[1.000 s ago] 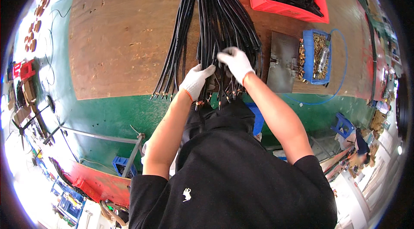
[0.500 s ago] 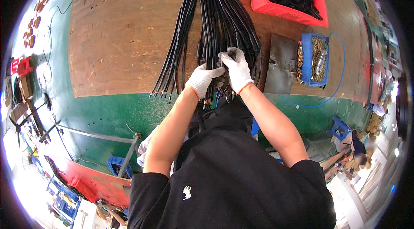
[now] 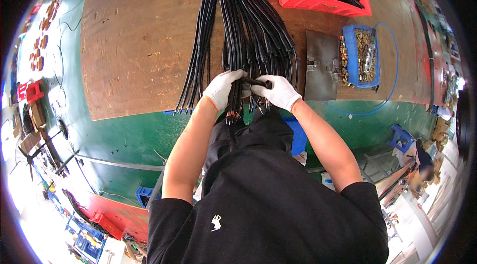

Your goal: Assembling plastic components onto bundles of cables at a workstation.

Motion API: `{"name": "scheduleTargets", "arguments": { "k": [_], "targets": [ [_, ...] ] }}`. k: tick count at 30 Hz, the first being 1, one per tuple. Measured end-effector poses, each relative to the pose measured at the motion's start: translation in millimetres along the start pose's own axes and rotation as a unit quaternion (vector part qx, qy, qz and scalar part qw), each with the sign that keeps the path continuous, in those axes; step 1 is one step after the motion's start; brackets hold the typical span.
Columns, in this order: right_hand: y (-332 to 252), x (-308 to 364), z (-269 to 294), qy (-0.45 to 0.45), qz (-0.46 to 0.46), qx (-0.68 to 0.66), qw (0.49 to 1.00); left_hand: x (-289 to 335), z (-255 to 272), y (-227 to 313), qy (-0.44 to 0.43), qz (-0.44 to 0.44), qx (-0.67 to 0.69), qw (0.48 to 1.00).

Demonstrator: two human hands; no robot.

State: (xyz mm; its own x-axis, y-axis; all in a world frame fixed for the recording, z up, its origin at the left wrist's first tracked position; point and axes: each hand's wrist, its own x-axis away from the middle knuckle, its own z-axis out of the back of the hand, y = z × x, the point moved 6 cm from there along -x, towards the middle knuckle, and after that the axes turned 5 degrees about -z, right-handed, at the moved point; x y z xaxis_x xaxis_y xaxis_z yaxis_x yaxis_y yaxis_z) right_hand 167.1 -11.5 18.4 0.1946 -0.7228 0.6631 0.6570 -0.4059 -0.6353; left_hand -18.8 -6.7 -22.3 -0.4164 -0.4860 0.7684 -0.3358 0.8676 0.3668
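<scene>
A thick bundle of long black cables (image 3: 238, 20) fans down the wooden table, its stripped ends with coloured wires (image 3: 232, 116) hanging over the near edge. My left hand (image 3: 222, 89), in a white glove, is closed around a black cable at the lower part of the bundle. To its right, my gloved right hand (image 3: 280, 91) grips a short black tube-shaped sleeve (image 3: 256, 82) that lies slantwise between both hands. The sleeve's open end points right; its other end meets my left fingertips. Whether a cable runs inside it is hidden.
A red crate (image 3: 323, 0) of black plastic parts stands at the far right of the wooden table (image 3: 139, 40). Nearer are a dark metal plate (image 3: 322, 65) and a blue bin (image 3: 352, 55) of small brass-coloured parts. A blue hose (image 3: 396, 65) curves around the bin.
My hands have moved slightly apart, and the right has turned palm-inward. The black sleeve now shows between them. The view has shifted a little, so the crate and bin sit higher.
</scene>
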Motion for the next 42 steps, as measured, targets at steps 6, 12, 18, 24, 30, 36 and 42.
{"name": "scheduleTargets", "arguments": {
  "k": [6, 12, 18, 24, 30, 36, 42],
  "targets": [
    [12.8, 30.9, -20.4, 0.003, 0.063, -0.085, 0.994, 2.0, 0.2, 9.1, 0.041, 0.008, -0.107, 0.993],
    [43.1, 61.6, -25.5, 0.019, 0.022, -0.069, 0.997, -4.6, -1.2, 6.0, 0.027, -0.008, -0.118, 0.993],
    [62.0, 97.2, -26.0, -0.028, -0.006, -0.077, 0.997, -13.4, -14.7, -7.5, -0.009, -0.065, 0.012, 0.998],
    [65.0, 116.3, -21.0, -0.012, -0.030, -0.064, 0.997, -17.1, -28.7, -12.9, -0.005, -0.105, 0.036, 0.994],
    [66.7, 120.2, -16.9, -0.005, -0.060, -0.029, 0.998, -15.8, -35.0, -14.0, 0.014, -0.114, 0.031, 0.993],
    [66.4, 120.6, -19.1, -0.002, -0.067, -0.004, 0.998, -20.4, -33.3, -17.5, 0.018, -0.126, 0.023, 0.992],
    [65.2, 114.1, -22.6, 0.092, -0.064, -0.045, 0.993, -16.3, -41.0, -15.7, 0.012, -0.121, 0.020, 0.992]
  ]
}}
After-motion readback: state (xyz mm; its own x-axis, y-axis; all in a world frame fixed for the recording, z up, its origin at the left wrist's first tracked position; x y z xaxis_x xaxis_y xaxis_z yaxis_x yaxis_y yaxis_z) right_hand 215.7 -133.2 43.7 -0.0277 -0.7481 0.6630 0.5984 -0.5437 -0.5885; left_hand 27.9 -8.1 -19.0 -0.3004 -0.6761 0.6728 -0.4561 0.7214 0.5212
